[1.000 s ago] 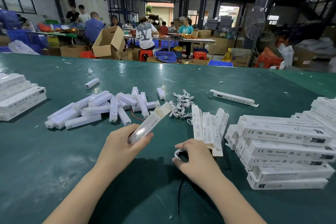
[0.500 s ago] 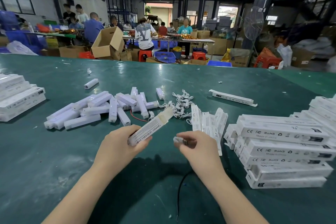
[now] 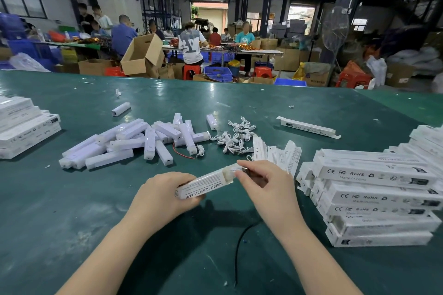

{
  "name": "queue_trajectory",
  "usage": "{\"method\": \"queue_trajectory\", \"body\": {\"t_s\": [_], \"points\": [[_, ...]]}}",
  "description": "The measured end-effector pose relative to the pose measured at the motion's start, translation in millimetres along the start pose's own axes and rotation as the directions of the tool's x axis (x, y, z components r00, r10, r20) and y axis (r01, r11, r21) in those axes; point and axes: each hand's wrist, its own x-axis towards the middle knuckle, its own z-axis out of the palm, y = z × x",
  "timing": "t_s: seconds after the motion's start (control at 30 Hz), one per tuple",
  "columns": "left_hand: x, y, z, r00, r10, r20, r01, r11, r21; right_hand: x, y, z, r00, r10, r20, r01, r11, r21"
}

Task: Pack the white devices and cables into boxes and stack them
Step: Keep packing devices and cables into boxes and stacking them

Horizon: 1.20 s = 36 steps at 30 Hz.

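1. The box (image 3: 203, 185) is thin printed card, so it probably weighs little and dents easily. Its long flat sides look like the safest place to hold, leaving the open end free.
2. It is held above the table (image 3: 72, 211), near the middle of the near edge, its open end tilted up and to the right.
3. The left hand (image 3: 159, 195) is wrapped around the box's closed end, thumb on top.
4. The right hand (image 3: 261, 183) is pinched shut on a small cable (image 3: 241, 170), pressing it into the box's open end. The cable is soft and coiled, so it may spring back out.
5. Loose devices (image 3: 134, 142) lie left of centre, spare cables (image 3: 236, 135) mid-table, and stacked boxes (image 3: 381, 195) at the right edge.
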Motion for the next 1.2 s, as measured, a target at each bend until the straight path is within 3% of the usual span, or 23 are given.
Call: {"method": "queue_trajectory", "body": {"t_s": [0.33, 0.73, 0.93, 1.2], "points": [[0.3, -0.7, -0.1, 0.994, 0.089, 0.062, -0.087, 0.996, -0.036, -1.6, 2.9, 2.8, 0.995, 0.082, 0.06, -0.085, 0.996, 0.04], [0.4, 0.4, -0.3, 0.992, 0.109, 0.066, -0.103, 0.991, -0.086, -0.3, 2.2, 3.6, 0.975, 0.172, 0.138, -0.202, 0.949, 0.241], [-0.7, 0.1, -1.8, 0.993, 0.097, 0.067, -0.091, 0.993, -0.078, -1.9, 1.6, 6.8, 0.974, 0.147, 0.171, -0.172, 0.975, 0.139], [0.2, -1.8, -2.6, 0.993, 0.087, 0.077, -0.083, 0.995, -0.05, -5.2, -0.2, 4.9, 0.927, 0.226, 0.3, -0.245, 0.969, 0.029]]}}
